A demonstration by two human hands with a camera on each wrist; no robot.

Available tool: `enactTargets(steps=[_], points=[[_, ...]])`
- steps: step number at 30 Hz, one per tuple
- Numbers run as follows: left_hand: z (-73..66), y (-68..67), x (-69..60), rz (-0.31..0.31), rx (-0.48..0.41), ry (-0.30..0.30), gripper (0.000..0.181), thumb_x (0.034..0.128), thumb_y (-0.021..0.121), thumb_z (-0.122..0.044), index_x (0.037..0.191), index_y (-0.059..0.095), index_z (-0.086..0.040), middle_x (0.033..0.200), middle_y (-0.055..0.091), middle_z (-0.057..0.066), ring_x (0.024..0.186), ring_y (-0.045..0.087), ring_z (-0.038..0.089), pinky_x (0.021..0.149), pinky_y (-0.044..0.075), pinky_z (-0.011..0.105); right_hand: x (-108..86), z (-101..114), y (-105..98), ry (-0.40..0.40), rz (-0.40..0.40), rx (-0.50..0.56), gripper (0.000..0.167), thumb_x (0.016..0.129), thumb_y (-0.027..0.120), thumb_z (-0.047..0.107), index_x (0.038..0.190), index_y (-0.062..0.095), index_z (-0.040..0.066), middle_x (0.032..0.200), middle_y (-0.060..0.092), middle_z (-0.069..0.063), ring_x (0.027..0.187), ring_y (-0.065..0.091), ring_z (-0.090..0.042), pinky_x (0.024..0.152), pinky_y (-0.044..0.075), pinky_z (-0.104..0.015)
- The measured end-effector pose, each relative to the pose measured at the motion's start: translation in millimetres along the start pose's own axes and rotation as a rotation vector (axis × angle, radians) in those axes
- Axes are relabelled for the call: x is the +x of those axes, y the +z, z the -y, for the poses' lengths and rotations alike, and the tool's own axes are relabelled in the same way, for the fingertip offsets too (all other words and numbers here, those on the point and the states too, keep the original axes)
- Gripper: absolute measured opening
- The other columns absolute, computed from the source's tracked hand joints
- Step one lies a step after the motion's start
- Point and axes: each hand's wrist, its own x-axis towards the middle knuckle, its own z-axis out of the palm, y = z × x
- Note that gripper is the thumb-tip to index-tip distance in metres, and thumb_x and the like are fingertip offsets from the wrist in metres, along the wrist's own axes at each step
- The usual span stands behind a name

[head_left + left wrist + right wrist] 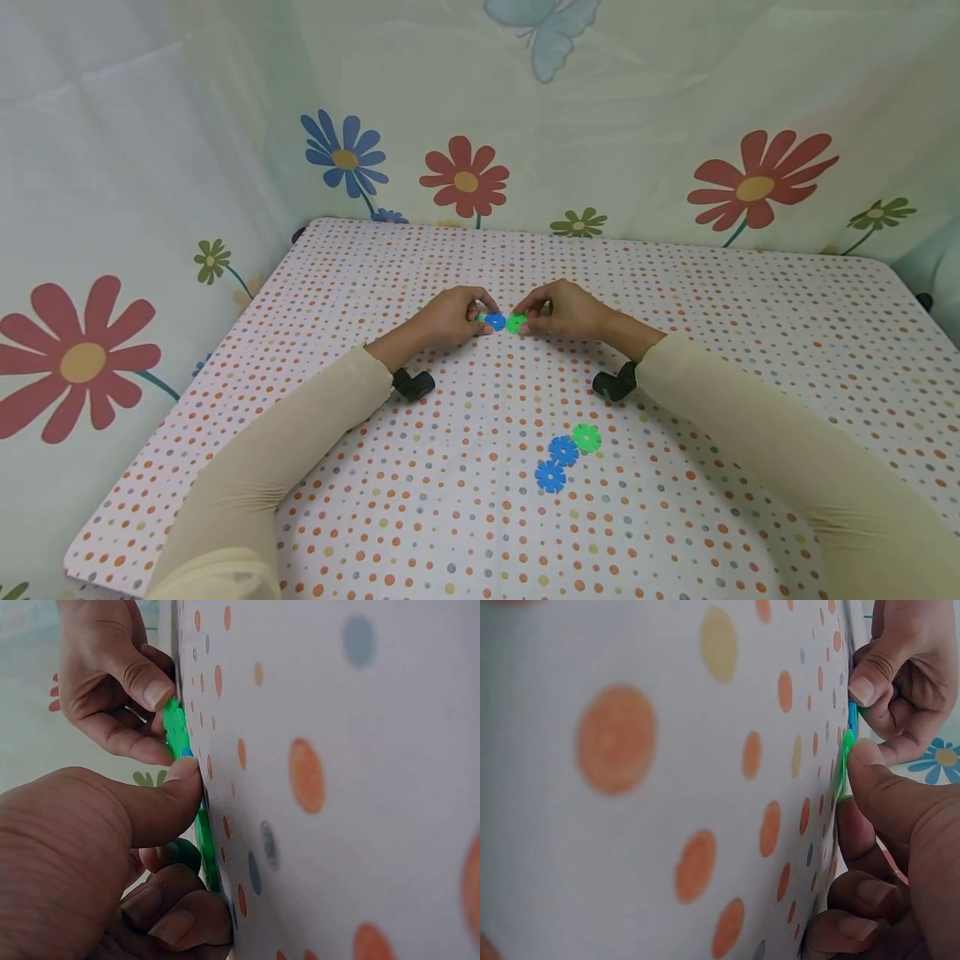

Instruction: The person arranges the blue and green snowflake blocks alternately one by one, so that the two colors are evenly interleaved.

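In the head view my left hand pinches a blue notched disc between thumb and fingers. A bit of green shows beside that disc, under the left fingers; the left wrist view has this green disc below the thumb. Facing it, my right hand pinches a green notched disc. The blue and green discs meet edge to edge just above the table; whether their notches interlock I cannot tell. Seen from the right wrist, the right thumb lies on the green disc.
Nearer the front of the dotted table lie a green disc and two blue discs, one in the middle and one lower, in a touching row. A flowered curtain hangs behind. Black wrist cameras sit under both wrists.
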Motion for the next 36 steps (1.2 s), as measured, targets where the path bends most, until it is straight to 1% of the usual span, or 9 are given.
enactTargets(steps=[10,17,24,32,36], points=[[-0.4,-0.5,0.4,0.001,0.009,-0.002,0.025,0.0935,0.07,-0.023,0.117,0.063,-0.016,0.067,0.045,-0.001,0.057,0.039,0.013,0.063,0.037,0.027,1.4,1.1,1.1,0.01,0.003,-0.007,0.023,0.089,0.074,0.019,0.111,0.074,0.01,0.09,0.067,-0.004,0.069,0.056,-0.015,0.061,0.044,-0.027],[-0.2,0.0,0.9,0.003,0.008,-0.014,0.025,0.0931,0.07,-0.023,0.117,0.063,-0.016,0.068,0.045,-0.001,0.058,0.039,0.013,0.064,0.038,0.027,1.9,0.8,2.5,0.008,0.005,-0.014,0.025,0.09,0.074,0.019,0.113,0.073,0.009,0.088,0.067,-0.004,0.069,0.057,-0.015,0.064,0.044,-0.028],[0.3,0.9,1.6,0.003,0.02,-0.01,0.026,0.0934,0.07,-0.023,0.117,0.063,-0.016,0.068,0.044,-0.001,0.057,0.039,0.012,0.063,0.037,0.027,1.3,2.5,2.5,0.005,0.005,-0.02,0.023,0.092,0.072,0.019,0.113,0.072,0.01,0.087,0.067,-0.003,0.069,0.055,-0.015,0.065,0.044,-0.029],[0.4,1.0,1.8,0.004,0.03,-0.008,0.026,0.0935,0.07,-0.023,0.118,0.063,-0.016,0.068,0.045,-0.001,0.057,0.039,0.012,0.063,0.037,0.027,1.8,1.8,2.7,-0.001,-0.002,-0.042,0.024,0.092,0.071,0.02,0.114,0.072,0.01,0.088,0.067,-0.002,0.072,0.056,-0.015,0.069,0.044,-0.03],[0.0,0.9,1.6,0.005,0.026,-0.009,0.026,0.0935,0.07,-0.023,0.118,0.063,-0.016,0.068,0.045,-0.001,0.058,0.04,0.013,0.064,0.037,0.027,2.2,1.5,2.7,0.005,-0.005,-0.04,0.024,0.093,0.07,0.02,0.114,0.072,0.01,0.088,0.067,-0.003,0.071,0.056,-0.015,0.067,0.044,-0.029]])
